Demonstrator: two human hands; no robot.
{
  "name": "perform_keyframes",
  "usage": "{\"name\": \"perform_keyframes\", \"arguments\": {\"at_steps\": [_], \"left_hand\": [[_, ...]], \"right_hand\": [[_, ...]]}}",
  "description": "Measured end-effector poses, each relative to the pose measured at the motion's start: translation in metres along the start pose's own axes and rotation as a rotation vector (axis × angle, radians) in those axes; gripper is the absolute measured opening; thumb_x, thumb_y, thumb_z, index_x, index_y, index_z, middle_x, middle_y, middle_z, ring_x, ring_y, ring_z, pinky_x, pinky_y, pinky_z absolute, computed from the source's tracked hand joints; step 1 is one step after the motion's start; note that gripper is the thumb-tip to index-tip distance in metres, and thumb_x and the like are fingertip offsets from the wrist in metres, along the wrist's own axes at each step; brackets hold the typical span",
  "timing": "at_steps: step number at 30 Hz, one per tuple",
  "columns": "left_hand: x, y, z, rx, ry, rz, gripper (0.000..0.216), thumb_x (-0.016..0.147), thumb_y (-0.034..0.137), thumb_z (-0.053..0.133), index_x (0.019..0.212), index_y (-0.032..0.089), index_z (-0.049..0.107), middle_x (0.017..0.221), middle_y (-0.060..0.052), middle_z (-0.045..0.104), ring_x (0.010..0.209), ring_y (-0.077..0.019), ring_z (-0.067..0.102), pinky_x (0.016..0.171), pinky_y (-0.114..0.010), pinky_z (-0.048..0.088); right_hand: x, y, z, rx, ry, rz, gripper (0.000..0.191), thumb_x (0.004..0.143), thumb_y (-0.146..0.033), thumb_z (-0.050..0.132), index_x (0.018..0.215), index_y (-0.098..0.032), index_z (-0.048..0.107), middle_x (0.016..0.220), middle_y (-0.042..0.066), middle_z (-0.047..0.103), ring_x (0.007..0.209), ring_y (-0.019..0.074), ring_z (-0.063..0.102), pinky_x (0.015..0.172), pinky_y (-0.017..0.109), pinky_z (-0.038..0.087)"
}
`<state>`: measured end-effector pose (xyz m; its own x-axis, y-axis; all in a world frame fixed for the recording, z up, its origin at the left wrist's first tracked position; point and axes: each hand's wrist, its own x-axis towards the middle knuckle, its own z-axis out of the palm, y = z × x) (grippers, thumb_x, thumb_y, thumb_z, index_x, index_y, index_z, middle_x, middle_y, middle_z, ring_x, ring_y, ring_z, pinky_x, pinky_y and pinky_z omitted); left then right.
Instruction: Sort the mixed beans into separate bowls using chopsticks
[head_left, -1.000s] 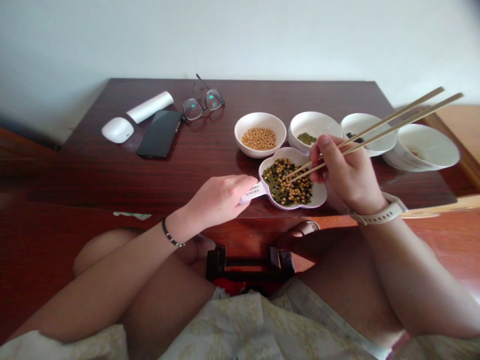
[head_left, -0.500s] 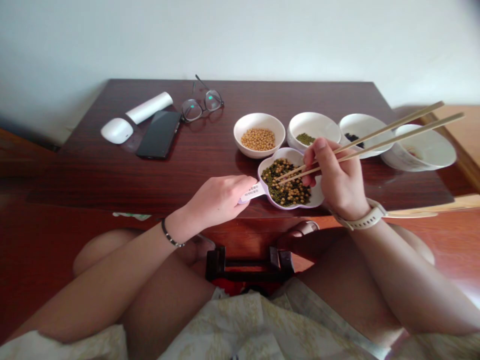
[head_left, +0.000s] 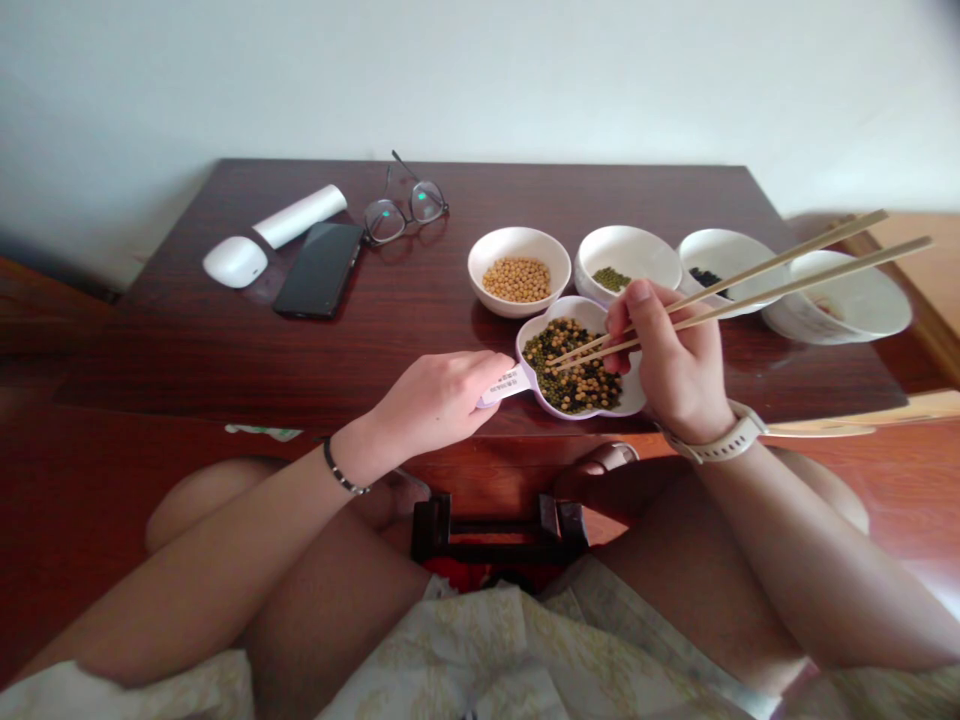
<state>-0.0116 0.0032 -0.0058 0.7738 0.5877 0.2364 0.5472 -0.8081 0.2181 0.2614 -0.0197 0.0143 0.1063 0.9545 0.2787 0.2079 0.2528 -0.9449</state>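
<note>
My left hand [head_left: 442, 398] grips the short handle of a white and lilac scalloped bowl [head_left: 634, 392] at the table's front edge. Inside that bowl lie mixed beans [head_left: 577, 375], yellow, green and black. My right hand [head_left: 671, 355] is closed around a pair of wooden chopsticks [head_left: 795, 275], whose tips reach into the mix, a little apart. Whether the tips pinch a bean is too small to tell. Behind stand a bowl of yellow soybeans [head_left: 516, 279], a bowl with some green mung beans [head_left: 611, 278] and a bowl with black beans [head_left: 706, 280], the last partly behind the chopsticks.
A fourth white bowl [head_left: 874, 295] stands at the right end, its contents unclear. On the table's left lie a phone [head_left: 319, 270], glasses [head_left: 407, 212], a white tube [head_left: 300, 216] and a white rounded case [head_left: 235, 262]. A pale wall rises behind the table [head_left: 420, 300].
My right hand and the chopsticks have shifted very slightly left, with the tips still among the mixed beans. My left hand keeps its hold on the handle.
</note>
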Motion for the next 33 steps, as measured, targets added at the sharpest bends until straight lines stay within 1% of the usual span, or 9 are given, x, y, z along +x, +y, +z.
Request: {"name": "perform_keyframes", "arguments": {"at_steps": [6, 19, 25, 33], "left_hand": [[-0.0001, -0.0001, 0.0001, -0.010, -0.014, -0.012, 0.026, 0.100, 0.019, 0.068, 0.126, 0.018, 0.065, 0.115, -0.005, 0.079, 0.101, -0.0221, 0.078, 0.080, -0.031, 0.057], [-0.0006, -0.0002, 0.0009, 0.001, 0.005, 0.000, 0.026, 0.101, 0.020, 0.067, 0.126, 0.018, 0.066, 0.118, -0.007, 0.080, 0.102, -0.0215, 0.078, 0.081, -0.031, 0.059], [-0.0005, -0.0004, 0.0006, -0.006, -0.009, -0.003, 0.026, 0.101, 0.020, 0.066, 0.127, 0.017, 0.065, 0.117, -0.007, 0.079, 0.104, -0.0219, 0.078, 0.082, -0.031, 0.059], [-0.0003, 0.0001, 0.0002, -0.011, -0.007, -0.009, 0.027, 0.100, 0.019, 0.066, 0.128, 0.018, 0.066, 0.118, -0.007, 0.080, 0.103, -0.0218, 0.078, 0.082, -0.031, 0.059]], "right_hand": [[-0.0011, -0.0015, 0.0021, 0.013, 0.014, -0.011, 0.059, 0.105, -0.071, 0.056, 0.075, -0.021, 0.062, 0.060, 0.001, 0.057, 0.048, 0.0107, 0.052, 0.045, 0.028, 0.037], [-0.0024, -0.0038, 0.0035, -0.001, 0.000, 0.005, 0.060, 0.104, -0.073, 0.058, 0.075, -0.020, 0.061, 0.060, 0.001, 0.056, 0.050, 0.0103, 0.052, 0.045, 0.027, 0.035], [-0.0024, -0.0035, 0.0041, -0.006, 0.004, 0.004, 0.060, 0.103, -0.073, 0.058, 0.074, -0.021, 0.062, 0.062, 0.001, 0.056, 0.050, 0.0110, 0.054, 0.044, 0.028, 0.035], [-0.0030, -0.0043, 0.0041, -0.012, 0.001, 0.006, 0.060, 0.101, -0.075, 0.058, 0.074, -0.021, 0.060, 0.063, 0.001, 0.055, 0.050, 0.0108, 0.052, 0.045, 0.028, 0.035]]}}
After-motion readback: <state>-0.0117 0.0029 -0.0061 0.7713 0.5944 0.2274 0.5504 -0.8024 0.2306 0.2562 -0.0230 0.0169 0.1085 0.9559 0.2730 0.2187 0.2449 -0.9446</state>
